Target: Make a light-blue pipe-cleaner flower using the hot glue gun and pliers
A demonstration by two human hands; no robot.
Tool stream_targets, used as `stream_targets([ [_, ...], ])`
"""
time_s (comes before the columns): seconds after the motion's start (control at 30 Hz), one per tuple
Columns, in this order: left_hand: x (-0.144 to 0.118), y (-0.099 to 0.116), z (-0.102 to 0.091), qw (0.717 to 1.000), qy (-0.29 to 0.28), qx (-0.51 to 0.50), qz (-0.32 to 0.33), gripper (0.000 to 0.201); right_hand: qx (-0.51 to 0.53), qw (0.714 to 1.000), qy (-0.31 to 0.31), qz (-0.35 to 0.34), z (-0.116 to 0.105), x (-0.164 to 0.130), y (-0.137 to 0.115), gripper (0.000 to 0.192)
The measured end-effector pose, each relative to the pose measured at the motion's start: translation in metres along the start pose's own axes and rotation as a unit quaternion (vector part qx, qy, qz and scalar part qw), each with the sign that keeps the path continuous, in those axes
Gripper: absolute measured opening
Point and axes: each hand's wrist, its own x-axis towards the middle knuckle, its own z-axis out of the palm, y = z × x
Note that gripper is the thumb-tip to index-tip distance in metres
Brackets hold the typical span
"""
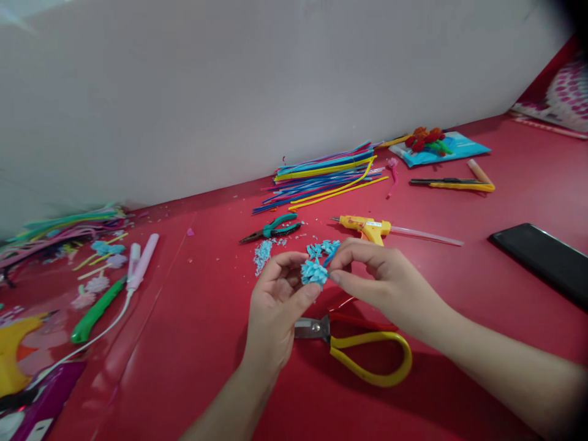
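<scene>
Between the thumb and fingers of my left hand (280, 294) is a light blue flower (314, 272) with many small petals. My right hand (376, 275) pinches a blue pipe cleaner (330, 257) close beside the flower; whether the two are joined I cannot tell. Just behind the flower lie more light blue petal pieces (321, 248) on the red table. Scissors (367, 349) with one yellow and one red handle lie beneath my hands, blades partly hidden by my left hand. Light blue clippings (263, 254) are heaped behind my left fingers.
Green-handled pliers (271, 229), a yellow glue gun (367, 225) and bundled pipe cleaners (321, 174) lie behind my hands. A black phone (542, 260) is at right. Leftward are a pink corded iron (141, 263), a green-handled tool (96, 312) and finished flowers (97, 284).
</scene>
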Motion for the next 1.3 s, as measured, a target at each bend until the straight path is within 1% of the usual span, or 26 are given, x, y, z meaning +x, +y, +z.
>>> stream_targets([
  [0.13,0.000,0.000,0.000,1.000,0.014,0.001,0.002,0.029,0.001,1.000,0.005,-0.001,-0.001,0.001,0.000,0.012],
  [0.3,0.000,-0.002,-0.001,1.000,0.002,0.003,0.004,0.028,-0.004,1.000,0.006,-0.008,-0.001,0.002,0.003,0.013],
  [0.47,0.001,-0.002,-0.001,1.000,0.008,-0.002,0.000,0.029,-0.015,1.000,0.002,-0.018,0.000,0.003,0.004,0.010],
  [0.53,0.002,-0.001,-0.001,1.000,0.016,-0.017,-0.009,0.029,-0.042,0.998,0.010,-0.037,-0.005,0.005,0.002,0.012],
  [0.6,0.004,0.001,-0.003,0.999,0.024,-0.041,-0.020,0.029,-0.124,0.991,0.031,-0.049,-0.016,0.010,0.001,0.018],
  [0.63,0.005,0.001,-0.003,0.998,0.029,-0.056,-0.025,0.029,-0.193,0.979,0.043,-0.042,-0.023,0.014,0.002,0.022],
  [0.67,0.006,0.002,-0.004,0.996,0.032,-0.072,-0.030,0.029,-0.280,0.958,0.051,-0.021,-0.030,0.017,0.005,0.026],
  [0.7,0.007,0.003,-0.005,0.995,0.034,-0.088,-0.036,0.028,-0.379,0.924,0.045,0.021,-0.038,0.020,0.009,0.029],
  [0.73,0.007,0.003,-0.006,0.993,0.035,-0.104,-0.044,0.027,-0.472,0.878,0.037,0.068,-0.045,0.024,0.014,0.034],
  [0.77,0.008,0.004,-0.007,0.991,0.036,-0.117,-0.053,0.026,-0.528,0.843,0.007,0.108,-0.051,0.026,0.020,0.038],
  [0.8,0.009,0.005,-0.007,0.989,0.038,-0.127,-0.063,0.025,-0.559,0.817,-0.016,0.141,-0.055,0.028,0.027,0.039],
  [0.87,0.010,0.006,-0.008,0.986,0.048,-0.139,-0.073,0.022,-0.569,0.807,-0.015,0.162,-0.060,0.031,0.040,0.037],
  [0.97,0.012,0.007,-0.009,0.986,0.069,-0.139,-0.062,0.021,-0.552,0.816,0.006,0.171,-0.061,0.033,0.055,0.042],
  [1.03,0.014,0.008,-0.011,0.986,0.075,-0.138,-0.051,0.019,-0.524,0.834,0.028,0.170,-0.060,0.035,0.062,0.039],
  [1.1,0.016,0.009,-0.012,0.986,0.075,-0.139,-0.047,0.018,-0.475,0.863,0.045,0.165,-0.063,0.038,0.068,0.033],
  [1.17,0.017,0.009,-0.013,0.985,0.079,-0.142,-0.050,0.018,-0.404,0.900,0.052,0.156,-0.067,0.041,0.074,0.030],
  [1.23,0.018,0.009,-0.013,0.983,0.083,-0.151,-0.059,0.016,-0.317,0.935,0.061,0.146,-0.073,0.043,0.077,0.034],
  [1.3,0.018,0.008,-0.012,0.979,0.089,-0.171,-0.070,0.011,-0.219,0.963,0.080,0.134,-0.079,0.044,0.077,0.037],
])
